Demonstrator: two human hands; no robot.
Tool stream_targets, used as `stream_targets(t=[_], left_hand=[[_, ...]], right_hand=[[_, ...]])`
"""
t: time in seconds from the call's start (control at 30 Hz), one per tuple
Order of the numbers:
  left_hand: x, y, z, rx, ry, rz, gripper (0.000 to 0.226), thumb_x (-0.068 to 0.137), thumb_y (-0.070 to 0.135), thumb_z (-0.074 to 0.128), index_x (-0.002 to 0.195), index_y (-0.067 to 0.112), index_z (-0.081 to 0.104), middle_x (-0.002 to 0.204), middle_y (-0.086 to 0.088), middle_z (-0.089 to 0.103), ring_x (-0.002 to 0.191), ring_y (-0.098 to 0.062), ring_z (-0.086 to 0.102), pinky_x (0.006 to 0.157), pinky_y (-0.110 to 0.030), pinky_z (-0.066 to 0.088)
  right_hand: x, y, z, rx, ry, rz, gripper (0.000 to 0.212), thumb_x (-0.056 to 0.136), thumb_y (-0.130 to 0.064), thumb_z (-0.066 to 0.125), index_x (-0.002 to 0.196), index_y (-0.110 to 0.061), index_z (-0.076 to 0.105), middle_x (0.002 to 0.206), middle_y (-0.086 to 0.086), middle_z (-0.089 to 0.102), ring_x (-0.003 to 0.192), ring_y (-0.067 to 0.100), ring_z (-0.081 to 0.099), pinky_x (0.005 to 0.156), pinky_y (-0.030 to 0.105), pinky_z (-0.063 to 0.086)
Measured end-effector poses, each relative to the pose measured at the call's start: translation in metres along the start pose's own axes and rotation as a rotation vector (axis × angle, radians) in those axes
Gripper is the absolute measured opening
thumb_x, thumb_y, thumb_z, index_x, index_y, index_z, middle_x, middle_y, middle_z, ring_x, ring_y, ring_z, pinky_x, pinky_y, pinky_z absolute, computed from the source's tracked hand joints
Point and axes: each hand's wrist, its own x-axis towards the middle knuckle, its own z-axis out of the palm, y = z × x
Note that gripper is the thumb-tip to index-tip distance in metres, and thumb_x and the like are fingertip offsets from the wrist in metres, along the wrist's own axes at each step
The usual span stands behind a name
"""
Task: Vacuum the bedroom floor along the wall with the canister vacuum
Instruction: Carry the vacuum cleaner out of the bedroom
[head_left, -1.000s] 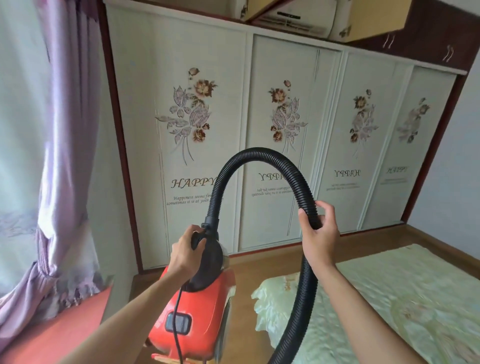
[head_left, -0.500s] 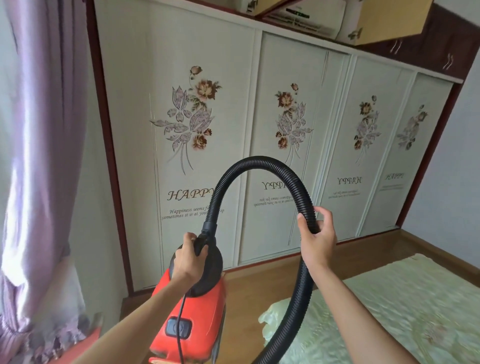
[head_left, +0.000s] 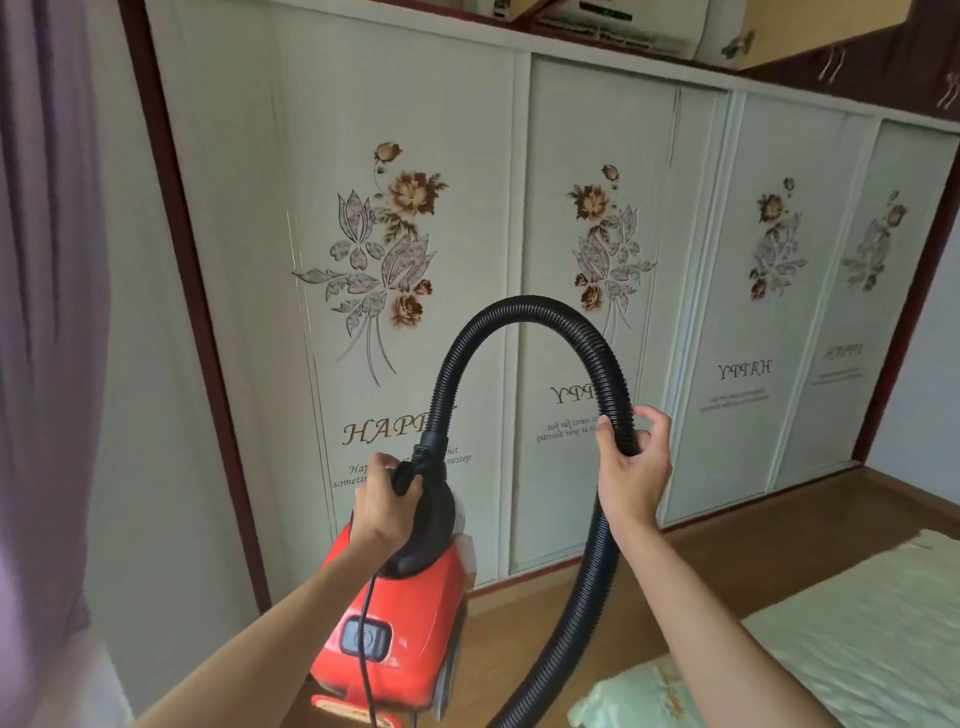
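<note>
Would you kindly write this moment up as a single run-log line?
left hand: grips top handle of red canister vacuum | right hand: holds black hose | hose: arches up from vacuum, leaves frame at bottom

Bedroom: floral wardrobe doors (head_left: 597, 260), bedding (head_left: 857, 623)

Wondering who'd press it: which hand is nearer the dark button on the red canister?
Left. The left hand grips the black handle atop the red canister, just above the dark button; the right hand holds the black hose farther up and right.
</note>
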Motion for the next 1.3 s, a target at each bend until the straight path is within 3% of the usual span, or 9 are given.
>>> stream_targets(t=[0.17, 0.3, 0.5, 0.67, 0.8, 0.9, 1.1, 1.3], left_hand=[[0.086, 0.003, 0.043, 0.038, -0.03, 0.001, 0.025, 0.094, 0.024, 0.061, 0.11, 0.017, 0.042, 0.105, -0.012, 0.059, 0.095, -0.032, 0.056, 0.083, -0.041, 0.049], [0.148, 0.011, 0.081, 0.027, -0.034, 0.02, 0.03, 0.094, 0.022, 0.061, 0.117, 0.012, 0.044, 0.106, -0.01, 0.058, 0.09, -0.029, 0.052, 0.077, -0.033, 0.041], [0.223, 0.028, 0.13, 0.008, -0.05, 0.043, 0.03, 0.095, 0.023, 0.059, 0.119, 0.009, 0.045, 0.102, -0.005, 0.054, 0.088, -0.026, 0.05, 0.074, -0.033, 0.039], [0.28, 0.033, 0.177, -0.012, -0.096, 0.072, 0.029, 0.096, 0.025, 0.058, 0.117, 0.009, 0.045, 0.098, -0.007, 0.054, 0.086, -0.026, 0.051, 0.075, -0.035, 0.042], [0.331, 0.034, 0.218, -0.056, -0.165, 0.114, 0.026, 0.098, 0.024, 0.057, 0.114, 0.009, 0.044, 0.091, -0.002, 0.053, 0.082, -0.025, 0.054, 0.071, -0.033, 0.043], [0.371, 0.034, 0.251, -0.09, -0.233, 0.149, 0.022, 0.098, 0.023, 0.057, 0.109, 0.011, 0.042, 0.082, 0.003, 0.051, 0.08, -0.024, 0.056, 0.069, -0.034, 0.046], [0.439, 0.05, 0.319, -0.116, -0.326, 0.259, 0.024, 0.097, 0.024, 0.058, 0.107, 0.01, 0.042, 0.089, -0.005, 0.059, 0.08, -0.026, 0.058, 0.075, -0.039, 0.051], [0.478, 0.077, 0.386, -0.17, -0.428, 0.319, 0.023, 0.096, 0.024, 0.058, 0.103, 0.011, 0.041, 0.087, -0.01, 0.063, 0.077, -0.029, 0.062, 0.065, -0.035, 0.045]], right_hand=[[0.064, 0.052, 0.042, 0.027, 0.021, 0.036, 0.026, 0.093, -0.027, 0.07, 0.111, -0.028, 0.05, 0.081, 0.006, 0.071, 0.069, 0.022, 0.067, 0.058, 0.031, 0.054], [0.119, 0.088, 0.071, 0.041, 0.052, 0.078, 0.027, 0.093, -0.024, 0.07, 0.112, -0.025, 0.051, 0.08, 0.006, 0.072, 0.069, 0.02, 0.067, 0.062, 0.034, 0.055], [0.185, 0.123, 0.107, 0.029, 0.071, 0.071, 0.027, 0.092, -0.025, 0.07, 0.111, -0.026, 0.051, 0.076, 0.006, 0.07, 0.066, 0.018, 0.064, 0.063, 0.035, 0.054], [0.231, 0.149, 0.128, -0.009, 0.108, 0.044, 0.027, 0.093, -0.023, 0.069, 0.114, -0.023, 0.05, 0.075, 0.002, 0.067, 0.066, 0.012, 0.063, 0.059, 0.02, 0.05], [0.269, 0.178, 0.145, -0.065, 0.168, 0.019, 0.027, 0.094, -0.022, 0.068, 0.114, -0.021, 0.051, 0.07, -0.002, 0.061, 0.064, 0.011, 0.058, 0.06, 0.017, 0.047], [0.293, 0.203, 0.159, -0.147, 0.243, 0.014, 0.026, 0.094, -0.026, 0.067, 0.114, -0.022, 0.052, 0.068, -0.003, 0.056, 0.06, 0.012, 0.052, 0.06, 0.025, 0.044], [0.339, 0.233, 0.173, -0.257, 0.389, 0.01, 0.027, 0.094, -0.03, 0.068, 0.114, -0.027, 0.05, 0.078, 0.001, 0.06, 0.069, 0.016, 0.058, 0.066, 0.032, 0.051], [0.378, 0.25, 0.15, -0.35, 0.506, 0.0, 0.029, 0.094, -0.029, 0.068, 0.118, -0.023, 0.051, 0.082, 0.001, 0.062, 0.071, 0.018, 0.059, 0.064, 0.027, 0.049]])
